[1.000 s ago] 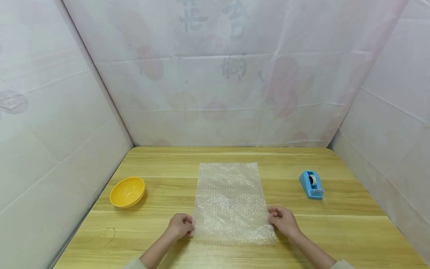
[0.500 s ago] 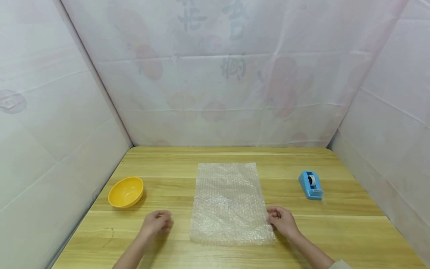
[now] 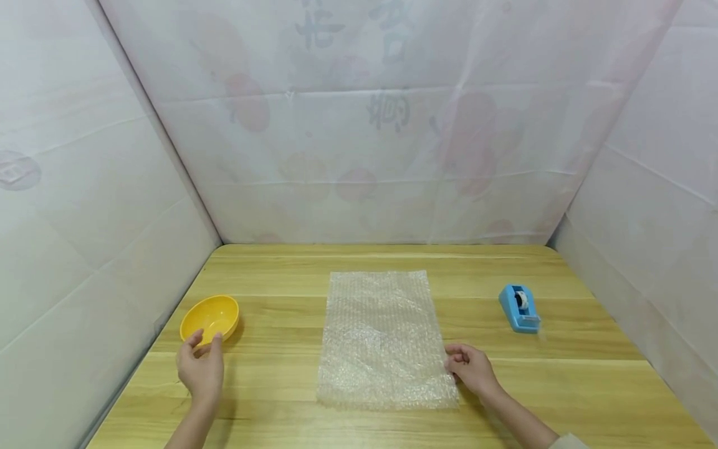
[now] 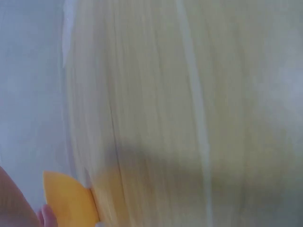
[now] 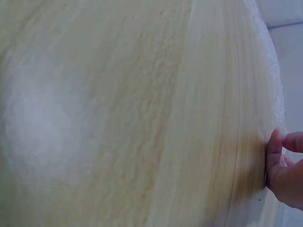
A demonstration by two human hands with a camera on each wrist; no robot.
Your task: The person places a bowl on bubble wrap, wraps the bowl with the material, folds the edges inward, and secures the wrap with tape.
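A sheet of clear bubble wrap (image 3: 381,337) lies flat on the wooden table. My right hand (image 3: 473,369) is at its lower right edge, fingers curled and thumb close to the index finger, pinching the edge. Over on the left sits a yellow bowl (image 3: 210,317), upright. My left hand (image 3: 202,366) has come to the bowl's near rim, thumb and fingers parted and overlapping the rim in the head view. In the left wrist view, fingertips (image 4: 48,216) show right against the orange-looking bowl wall (image 4: 71,201).
A blue tape dispenser (image 3: 520,309) with a roll of tape stands on the right side of the table (image 3: 280,424). Pale printed cloth walls (image 3: 359,143) enclose the table at the back and both sides.
My left hand has left the bubble wrap's left edge and moved left to the yellow bowl. The right hand has stayed at the right edge. Bowl and dispenser have not moved.
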